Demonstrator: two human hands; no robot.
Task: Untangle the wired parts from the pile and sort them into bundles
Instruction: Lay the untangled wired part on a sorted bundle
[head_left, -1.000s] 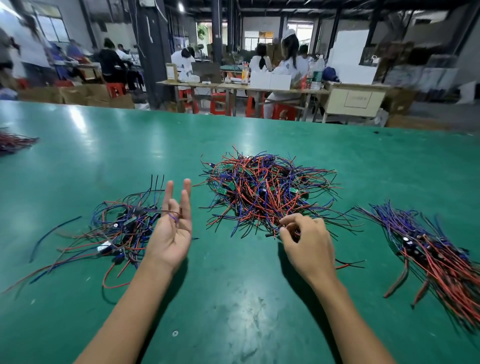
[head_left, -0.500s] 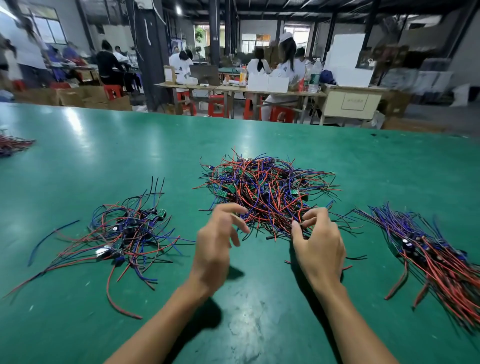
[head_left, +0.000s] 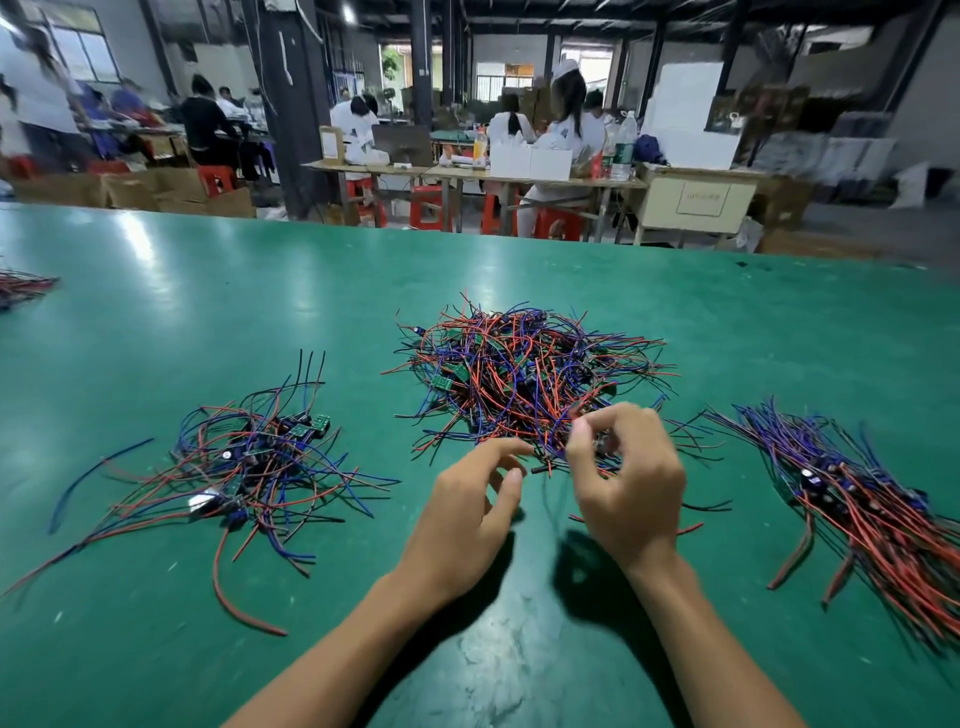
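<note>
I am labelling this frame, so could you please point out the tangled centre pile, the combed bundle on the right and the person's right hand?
Tangled red, blue and black wire pile (head_left: 524, 374): head view, its middle.
Combed red and blue wire bundle (head_left: 852, 488): head view, mid-length.
Right hand (head_left: 631, 493): head view, its back.

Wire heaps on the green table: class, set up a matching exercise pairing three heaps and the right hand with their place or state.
Column one:
1. tangled pile
2. loose heap
3. combed bundle
4. right hand

Column two:
A. left of the hands
B. wires lying roughly parallel, far right
C. pinching wires at a pile's near edge
D. centre, beyond the hands

Pairs: 1-D, 2-A, 3-B, 4-C
</note>
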